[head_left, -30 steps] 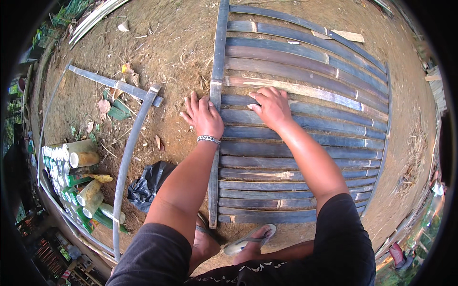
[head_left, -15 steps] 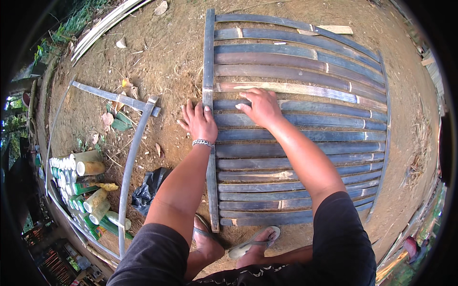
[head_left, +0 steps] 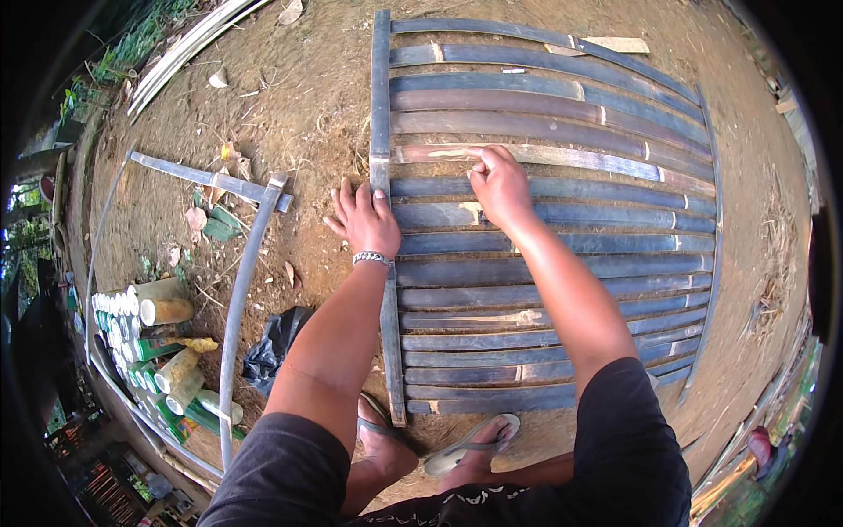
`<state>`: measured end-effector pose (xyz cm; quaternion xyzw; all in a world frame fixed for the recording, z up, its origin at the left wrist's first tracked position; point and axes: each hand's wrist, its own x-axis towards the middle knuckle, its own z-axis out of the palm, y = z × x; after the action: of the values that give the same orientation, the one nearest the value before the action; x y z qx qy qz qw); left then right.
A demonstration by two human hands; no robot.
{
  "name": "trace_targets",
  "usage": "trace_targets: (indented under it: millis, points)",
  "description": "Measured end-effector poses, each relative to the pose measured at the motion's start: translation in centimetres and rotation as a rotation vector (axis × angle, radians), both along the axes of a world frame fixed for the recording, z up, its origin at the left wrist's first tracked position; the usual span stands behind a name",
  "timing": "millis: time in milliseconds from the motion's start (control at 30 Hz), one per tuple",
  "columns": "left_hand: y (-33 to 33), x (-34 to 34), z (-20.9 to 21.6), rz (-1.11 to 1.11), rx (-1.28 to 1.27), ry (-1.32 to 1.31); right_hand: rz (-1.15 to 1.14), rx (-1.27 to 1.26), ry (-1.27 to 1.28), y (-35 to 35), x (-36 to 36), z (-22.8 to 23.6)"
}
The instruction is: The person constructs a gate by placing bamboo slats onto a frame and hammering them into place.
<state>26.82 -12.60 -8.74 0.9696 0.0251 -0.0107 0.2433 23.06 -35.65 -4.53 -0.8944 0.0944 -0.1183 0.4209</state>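
A slatted bamboo panel lies on the ground, its dark, roughly parallel slats (head_left: 632,264) running off a straight bamboo rail (head_left: 380,97) on the left. My left hand (head_left: 369,227) rests against that rail, fingers spread and flat, a chain bracelet at the wrist. Over the panel, my right hand (head_left: 502,191) has its fingers curled in toward the thumb. Its bent fingertips are at a brown slat with a pale scraped face (head_left: 588,161); whether anything is pinched in them is hidden.
Left of the panel lies a bamboo frame (head_left: 243,263), with cut bamboo tubes (head_left: 167,310) beside it and a black plastic bag (head_left: 274,351) near my left forearm. Pale strips (head_left: 180,61) lie at the far left. My sandalled feet (head_left: 470,446) stand at the panel's near edge.
My right hand has shifted slightly right, and its fingers have curled in from a looser, flatter pose. My left hand stays on the rail.
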Motion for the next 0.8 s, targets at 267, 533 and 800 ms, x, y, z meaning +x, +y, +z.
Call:
trace_targets:
  millis: [267, 533, 800]
  points:
    - [0.0, -0.1, -0.2, -0.003, -0.001, -0.025, 0.256, -0.229, 0.027, -4.8, -16.9, 4.1]
    - [0.7, -0.1, -0.8, -0.004, -0.060, -0.103, 0.251, -0.337, 0.618, -10.7, -43.5, 8.4]
    - [0.8, 0.0, -1.1, 0.009, -0.080, -0.114, -0.371, -0.552, 0.739, -9.3, -51.2, 4.0]
